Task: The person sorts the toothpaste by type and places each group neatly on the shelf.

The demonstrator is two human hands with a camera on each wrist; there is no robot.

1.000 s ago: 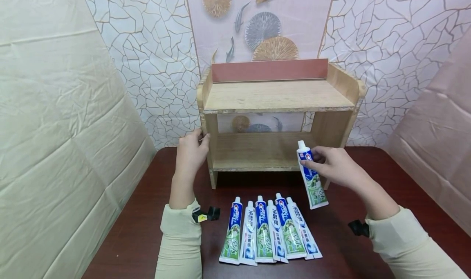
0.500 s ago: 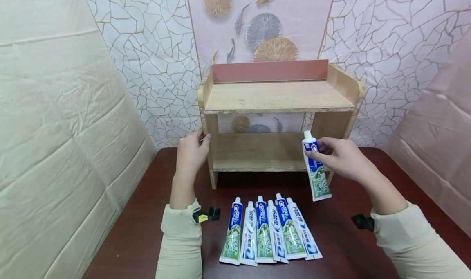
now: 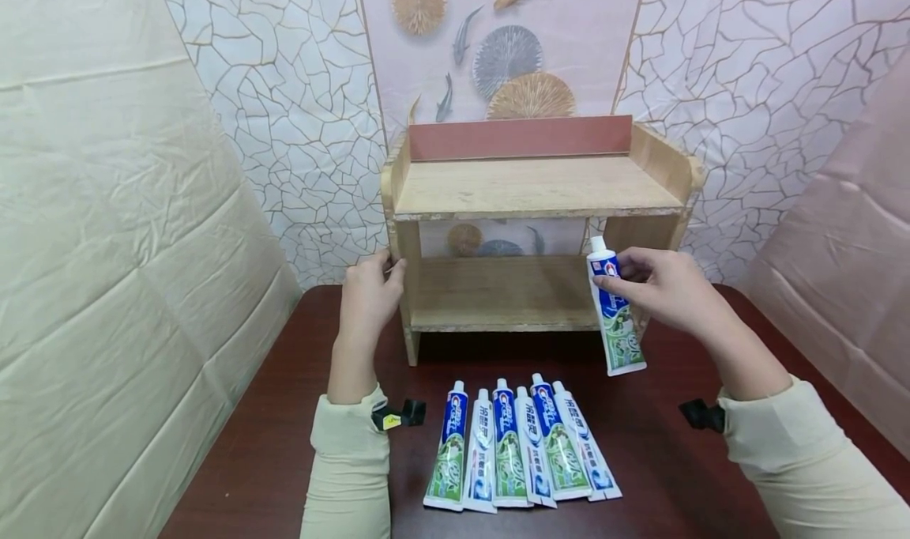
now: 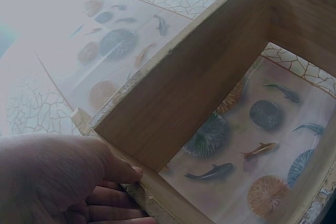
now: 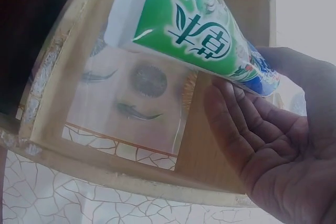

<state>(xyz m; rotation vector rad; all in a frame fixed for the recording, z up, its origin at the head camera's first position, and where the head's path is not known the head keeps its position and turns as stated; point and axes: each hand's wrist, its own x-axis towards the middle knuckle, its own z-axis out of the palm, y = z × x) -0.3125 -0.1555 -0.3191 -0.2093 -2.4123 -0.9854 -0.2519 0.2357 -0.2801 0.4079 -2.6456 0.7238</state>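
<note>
Blue-and-green toothpaste tube (image 3: 617, 318), slightly tilted, hangs before the wooden shelf (image 3: 540, 187) at its right side, pinched between thumb and fingers of the right hand (image 3: 664, 286), the left hand (image 3: 373, 290) gripping the left panel (image 3: 409, 294), an apparent carrying step whose next move calls for edge clearance.

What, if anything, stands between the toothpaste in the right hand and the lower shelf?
Nothing visible. The right hand holds the tube in front of the right end of the lower shelf; the other tubes lie on the table, off that path.
</note>
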